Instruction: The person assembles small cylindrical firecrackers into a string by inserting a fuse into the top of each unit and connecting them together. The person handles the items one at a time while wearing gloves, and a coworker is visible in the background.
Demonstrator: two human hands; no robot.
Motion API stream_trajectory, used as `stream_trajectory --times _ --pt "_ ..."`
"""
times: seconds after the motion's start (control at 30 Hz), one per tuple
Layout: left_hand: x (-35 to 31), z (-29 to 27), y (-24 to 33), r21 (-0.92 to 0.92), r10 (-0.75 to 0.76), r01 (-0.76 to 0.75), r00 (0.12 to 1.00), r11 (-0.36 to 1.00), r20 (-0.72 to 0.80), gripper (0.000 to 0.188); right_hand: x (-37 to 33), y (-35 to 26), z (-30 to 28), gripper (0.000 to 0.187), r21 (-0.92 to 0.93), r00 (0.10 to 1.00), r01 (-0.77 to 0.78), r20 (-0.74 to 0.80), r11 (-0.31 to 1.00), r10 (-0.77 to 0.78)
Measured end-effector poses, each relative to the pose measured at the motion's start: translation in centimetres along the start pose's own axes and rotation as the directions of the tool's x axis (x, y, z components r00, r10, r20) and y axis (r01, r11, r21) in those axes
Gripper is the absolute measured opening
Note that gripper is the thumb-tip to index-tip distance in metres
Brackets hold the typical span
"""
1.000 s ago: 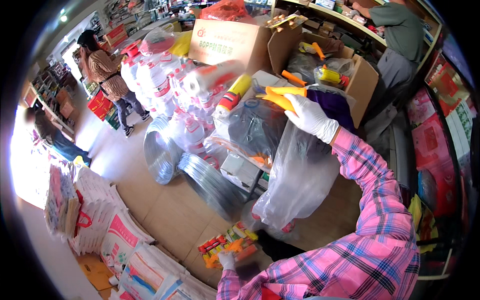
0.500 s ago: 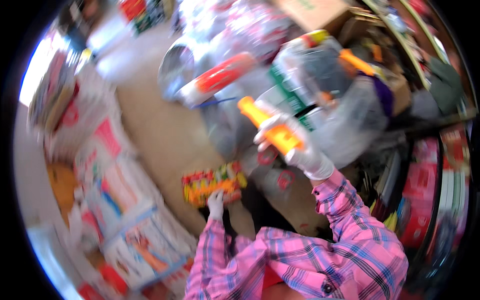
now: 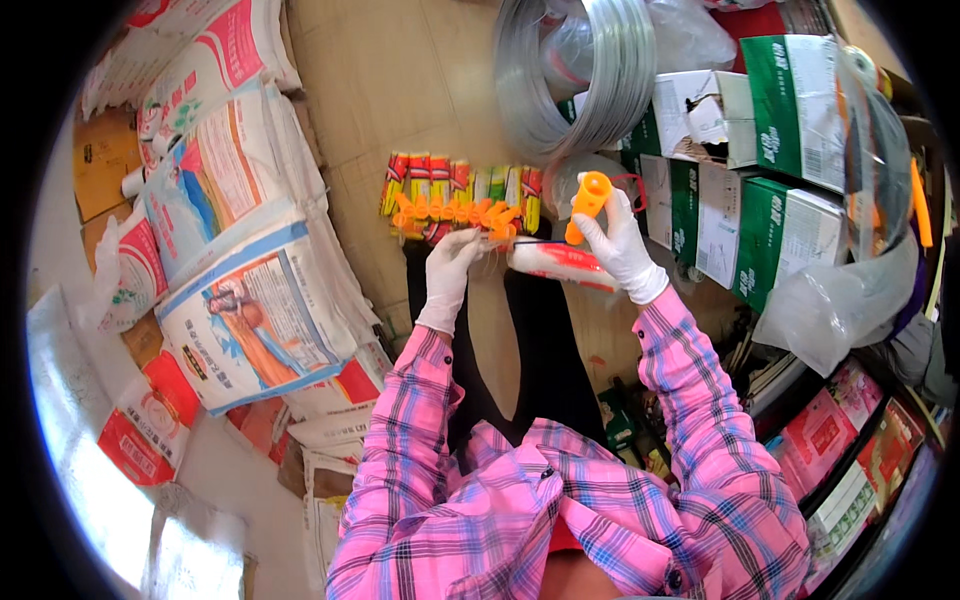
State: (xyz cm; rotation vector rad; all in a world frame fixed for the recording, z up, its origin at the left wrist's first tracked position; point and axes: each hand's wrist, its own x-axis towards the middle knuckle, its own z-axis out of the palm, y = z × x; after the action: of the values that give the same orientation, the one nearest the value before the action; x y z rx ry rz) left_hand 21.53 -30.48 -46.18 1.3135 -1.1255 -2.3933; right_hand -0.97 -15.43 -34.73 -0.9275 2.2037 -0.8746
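My right hand (image 3: 625,250), in a white glove, is closed round an orange plastic piece (image 3: 592,195) with a round hollow end turned up. In a white glove too, my left hand (image 3: 450,275) pinches at the near edge of the pack; what its fingertips hold is too small to make out. That pack is a row of red and yellow tubes (image 3: 440,180) lying side by side on the floor, with several small orange pieces (image 3: 455,212) along its near side. Between my hands, partly behind the right one, lies a red and white plastic-wrapped roll (image 3: 560,262).
A coil of grey wire (image 3: 625,90) stands beyond my right hand. Green and white boxes (image 3: 715,225) and a clear plastic bag (image 3: 840,310) are on the right. Stacked printed sacks (image 3: 265,310) line the left. Tan floor (image 3: 390,70) runs between them.
My right hand has brought the orange piece nearer the pack and turned its hollow end up. The left hand stays by the pack. The view has shifted and is sharper.
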Motion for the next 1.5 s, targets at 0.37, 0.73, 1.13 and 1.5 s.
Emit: stream_trajectory --times 0.37,0.73,1.13,1.5 --pt "1.1 7.4 -0.4 -0.029 0.028 -0.028 1.0 0.999 -0.002 0.014 1.5 7.8 9.0 0.057 0.448 0.985 -0.173 0.076 0.877 0.155" --pt "2.1 9.8 -1.8 0.104 0.069 -0.06 0.994 0.993 -0.085 0.021 -0.8 7.4 8.8 0.056 0.473 0.947 -0.316 0.11 0.823 0.301" --pt "2.6 10.2 -2.4 0.014 -0.001 0.0 0.998 1.0 0.058 0.021 -1.1 9.5 8.9 0.057 0.309 0.976 -0.214 0.025 0.927 0.217" --pt "3.0 9.3 -2.7 -0.121 -0.129 0.136 0.989 0.983 0.07 0.02 -1.1 8.9 9.0 0.057 0.354 0.969 -0.247 0.062 0.902 0.241"
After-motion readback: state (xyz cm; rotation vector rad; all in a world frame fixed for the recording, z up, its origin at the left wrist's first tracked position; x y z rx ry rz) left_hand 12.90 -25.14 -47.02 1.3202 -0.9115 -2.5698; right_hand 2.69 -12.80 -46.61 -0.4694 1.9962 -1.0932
